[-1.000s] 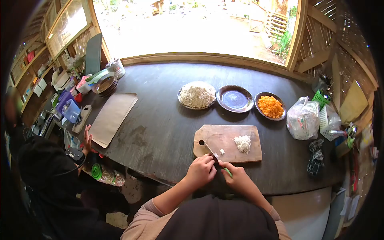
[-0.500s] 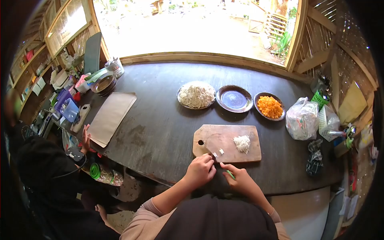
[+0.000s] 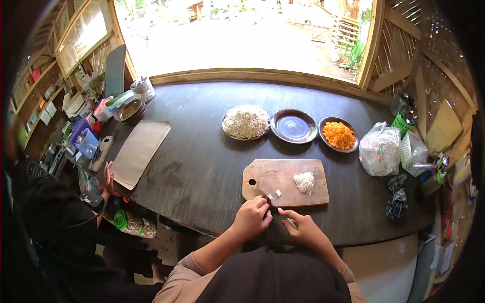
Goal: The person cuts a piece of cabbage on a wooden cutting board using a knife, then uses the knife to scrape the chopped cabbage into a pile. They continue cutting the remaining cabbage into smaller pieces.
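Observation:
My right hand is closed around the green handle of a knife, whose short blade points up and left toward the cutting board. My left hand is bent into a closed grip at the board's front edge, beside the blade. What its fingers hold is hidden. Under both hands' reach lies a wooden cutting board with a hole at its left end. Small white pieces rest near the blade. Farther right on the board sits a heap of thin white shreds.
Behind the board stand a plate of white sprout-like strands, a bare dark plate and a bowl of orange cubes. A plastic bag is at right. Brown paper sheets lie left, near another person's hand.
The knife blade shows more clearly beside my left fingers, while both hands stay almost in place. My view has shifted slightly. At left, the other person's lower body has shifted.

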Demonstrator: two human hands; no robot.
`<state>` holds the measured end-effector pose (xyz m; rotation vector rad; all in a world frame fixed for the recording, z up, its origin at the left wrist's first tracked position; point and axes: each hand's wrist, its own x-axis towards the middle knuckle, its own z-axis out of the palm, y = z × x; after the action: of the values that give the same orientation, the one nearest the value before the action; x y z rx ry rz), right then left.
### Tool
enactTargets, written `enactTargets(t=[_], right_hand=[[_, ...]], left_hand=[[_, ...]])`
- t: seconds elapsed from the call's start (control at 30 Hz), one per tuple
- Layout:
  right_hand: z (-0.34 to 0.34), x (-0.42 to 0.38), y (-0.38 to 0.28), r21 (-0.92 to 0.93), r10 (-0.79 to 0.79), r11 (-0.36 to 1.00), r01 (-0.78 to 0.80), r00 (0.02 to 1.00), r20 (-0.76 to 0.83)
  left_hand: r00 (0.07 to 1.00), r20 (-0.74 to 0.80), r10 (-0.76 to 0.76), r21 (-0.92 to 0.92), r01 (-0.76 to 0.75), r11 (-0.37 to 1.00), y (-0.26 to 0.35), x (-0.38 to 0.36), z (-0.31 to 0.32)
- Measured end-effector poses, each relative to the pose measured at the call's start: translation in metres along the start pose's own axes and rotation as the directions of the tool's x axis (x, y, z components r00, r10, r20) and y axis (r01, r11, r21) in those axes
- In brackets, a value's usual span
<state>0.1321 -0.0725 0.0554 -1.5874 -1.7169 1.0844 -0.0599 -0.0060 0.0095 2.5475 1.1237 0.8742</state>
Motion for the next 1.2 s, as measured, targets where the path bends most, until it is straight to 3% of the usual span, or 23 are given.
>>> enactTargets(t=[0.17, 0.23, 0.4, 0.5, 0.6, 0.67, 0.73, 0.83, 0.9, 0.97, 1.1, 1.2], right_hand=[[0.018, 0.016, 0.024, 0.049, -0.125, 0.99, 0.13, 0.988, -0.094], [0.017, 0.016, 0.015, 0.015, -0.115, 0.993, 0.116, 0.99, -0.079], [0.003, 0.005, 0.004, 0.024, -0.108, 0.994, 0.109, 0.993, -0.053], [0.0, 0.001, 0.0, 0.038, -0.013, 0.999, 0.013, 1.0, -0.006], [0.01, 0.012, 0.012, 0.093, -0.076, 0.992, 0.08, 0.996, -0.042], [0.016, 0.018, 0.013, -0.016, -0.105, 0.994, 0.104, 0.992, -0.064], [0.017, 0.02, 0.021, 0.016, -0.128, 0.991, 0.13, 0.989, -0.076], [0.013, 0.015, 0.025, 0.041, -0.156, 0.986, 0.16, 0.984, -0.086], [0.01, 0.008, 0.02, 0.038, -0.151, 0.987, 0.154, 0.985, -0.085], [0.005, 0.005, 0.01, 0.056, -0.018, 0.998, 0.019, 1.0, -0.013], [0.004, 0.004, 0.012, 0.054, -0.052, 0.997, 0.053, 0.998, -0.032], [0.0, 0.002, 0.005, 0.092, 0.026, 0.995, -0.028, 1.0, 0.017]], left_hand=[[1.0, -0.005, 0.018, 0.004, -0.018, 1.0, -0.001, -0.001, -0.001], [0.995, 0.088, -0.044, -0.031, 0.047, 0.998, 0.002, 0.001, -0.004], [1.0, 0.019, -0.004, -0.017, 0.004, 1.0, -0.004, -0.002, 0.003], [1.0, 0.015, -0.004, -0.014, 0.004, 1.0, 0.0, -0.002, 0.0], [0.998, 0.047, -0.031, -0.022, 0.032, 0.999, 0.002, 0.001, -0.004], [0.996, 0.077, -0.049, -0.029, 0.051, 0.998, 0.003, 0.002, -0.005], [0.993, 0.104, -0.06, -0.055, 0.066, 0.996, 0.003, 0.003, -0.007], [1.0, 0.008, -0.017, -0.052, 0.017, 0.998, -0.002, -0.001, 0.001], [1.0, 0.019, -0.019, -0.055, 0.02, 0.998, -0.002, -0.001, 0.001], [0.999, 0.026, -0.024, -0.058, 0.025, 0.998, 0.0, -0.001, -0.001], [0.999, 0.016, -0.031, -0.045, 0.031, 0.998, -0.001, -0.001, 0.0], [0.999, 0.014, -0.036, -0.05, 0.037, 0.998, -0.001, -0.001, 0.0]])
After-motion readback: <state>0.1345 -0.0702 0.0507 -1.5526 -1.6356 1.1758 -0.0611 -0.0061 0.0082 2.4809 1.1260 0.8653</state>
